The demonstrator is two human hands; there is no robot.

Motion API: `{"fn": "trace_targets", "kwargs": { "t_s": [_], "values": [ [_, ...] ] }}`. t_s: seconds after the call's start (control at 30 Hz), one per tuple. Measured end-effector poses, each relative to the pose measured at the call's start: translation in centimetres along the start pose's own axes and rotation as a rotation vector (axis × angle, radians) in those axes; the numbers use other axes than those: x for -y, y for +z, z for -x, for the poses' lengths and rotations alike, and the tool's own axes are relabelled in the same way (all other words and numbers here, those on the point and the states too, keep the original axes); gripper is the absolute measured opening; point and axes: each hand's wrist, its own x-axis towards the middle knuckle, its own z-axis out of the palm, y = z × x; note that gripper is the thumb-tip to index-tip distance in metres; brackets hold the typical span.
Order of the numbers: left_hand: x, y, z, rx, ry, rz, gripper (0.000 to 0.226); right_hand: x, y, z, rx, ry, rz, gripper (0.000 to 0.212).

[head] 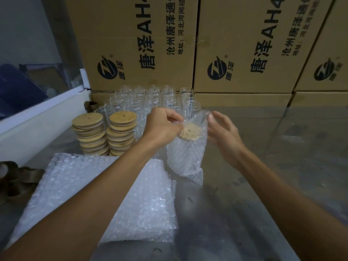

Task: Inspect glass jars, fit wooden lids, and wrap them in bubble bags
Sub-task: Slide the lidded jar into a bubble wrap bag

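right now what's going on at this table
A person is packing a glass jar with a wooden lid into a bubble bag that stands on the table. The left hand pinches the bag's mouth on one side, and the right hand holds the other side. To the left sit two stacks of wooden lids, with bare glass jars behind them and a pile of flat bubble bags in front. Cardboard boxes are stacked at the back.
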Motion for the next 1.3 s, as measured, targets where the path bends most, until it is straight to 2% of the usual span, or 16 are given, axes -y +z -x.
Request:
{"fn": "trace_targets", "kwargs": {
  "t_s": [0.03, 0.07, 0.17, 0.27, 0.33, 0.4, 0.5, 0.6, 0.7, 0.77, 0.83, 0.9, 0.93, 1.03, 1.2, 1.3],
  "values": [
    [0.3, 0.2, -0.1, -0.022, 0.011, 0.0, 0.024, -0.7, 0.0, 0.6, 0.061, 0.016, 0.031, 0.091],
    [0.6, 0.3, -0.3, -0.031, 0.02, 0.001, 0.025, -1.5, 0.0, 1.2, 0.136, 0.019, 0.061, 0.094],
    [0.9, 0.5, -0.3, -0.018, 0.04, 0.022, 0.024, -3.2, 0.5, 2.7, 0.302, 0.015, 0.139, 0.094],
    [1.0, 0.8, -0.2, 0.006, 0.063, 0.037, 0.017, -4.1, 1.7, 3.0, 0.329, 0.005, 0.182, 0.096],
    [1.1, 0.9, -0.1, 0.026, 0.091, 0.017, 0.018, -4.1, 2.5, 2.9, 0.268, -0.034, 0.139, 0.087],
    [1.3, 1.0, 0.0, 0.031, 0.109, -0.049, 0.032, -3.4, 2.7, 2.7, 0.196, -0.082, 0.046, 0.071],
    [1.7, 1.0, 0.2, 0.129, 0.018, -0.05, 0.07, -1.8, 2.5, 2.2, 0.159, -0.136, -0.02, 0.057],
    [1.9, 1.4, 0.2, 0.169, -0.108, 0.053, 0.082, -0.5, 2.6, 2.0, 0.124, -0.213, 0.064, 0.043],
    [1.9, 1.7, 0.3, 0.158, -0.118, 0.101, 0.078, 0.1, 3.0, 1.9, 0.161, -0.259, 0.075, 0.02],
    [1.7, 1.8, 0.5, 0.177, -0.102, 0.113, 0.067, 0.4, 3.1, 1.9, 0.162, -0.274, 0.094, 0.014],
    [1.7, 2.0, 0.6, 0.165, -0.064, 0.071, 0.051, 0.8, 3.1, 1.9, 0.129, -0.278, 0.093, 0.012],
    [1.4, 2.1, 0.6, 0.126, -0.033, 0.054, 0.022, 0.9, 3.2, 1.9, 0.083, -0.282, 0.104, 0.011],
    [1.2, 2.1, 0.6, 0.105, -0.033, 0.077, 0.01, 0.9, 3.3, 2.0, 0.056, -0.273, 0.126, 0.016],
    [1.2, 2.4, 0.4, 0.066, -0.017, 0.097, 0.015, 0.4, 3.0, 2.1, 0.06, -0.221, 0.161, 0.042],
    [1.6, 2.6, 0.4, -0.045, 0.126, -0.028, 0.013, -2.8, 2.6, 3.1, 0.204, -0.072, 0.233, 0.104],
    [1.9, 2.5, 0.3, -0.078, 0.208, -0.117, 0.02, -5.5, 2.6, 3.5, 0.279, -0.023, 0.328, 0.11]
  ]
}}
